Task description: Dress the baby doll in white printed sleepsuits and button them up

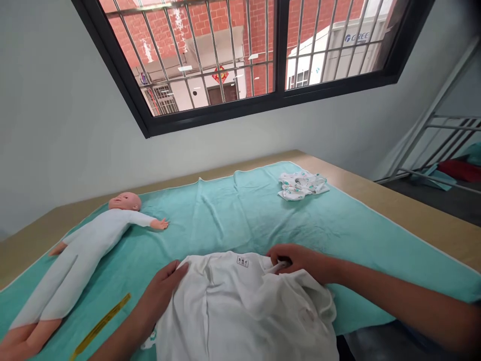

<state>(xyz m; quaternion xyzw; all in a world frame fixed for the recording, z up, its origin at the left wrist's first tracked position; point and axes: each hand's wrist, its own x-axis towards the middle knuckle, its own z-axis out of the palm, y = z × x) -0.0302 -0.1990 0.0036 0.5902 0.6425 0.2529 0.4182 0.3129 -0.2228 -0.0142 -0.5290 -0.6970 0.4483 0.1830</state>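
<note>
A white baby garment (233, 306), with a small printed label near its top edge, is stretched between my two hands at the near side of the table. My left hand (163, 286) grips its left edge, thumb on top. Closed on the garment's upper right edge is my right hand (296, 260), its fingertips partly hidden by folded cloth. Beneath the garment's left side, a bit of patterned cloth (149, 341) peeks out. To the left a baby doll (93, 235) in a white suit lies face up on the turquoise blanket (221, 215).
A crumpled white patterned baby garment (301, 185) lies at the blanket's far right. A yellow measuring tape (100, 323) rests beside the doll. The wooden tabletop (361, 198) borders the blanket, against a wall with a barred window (210, 113). A metal bed frame (432, 120) stands at right.
</note>
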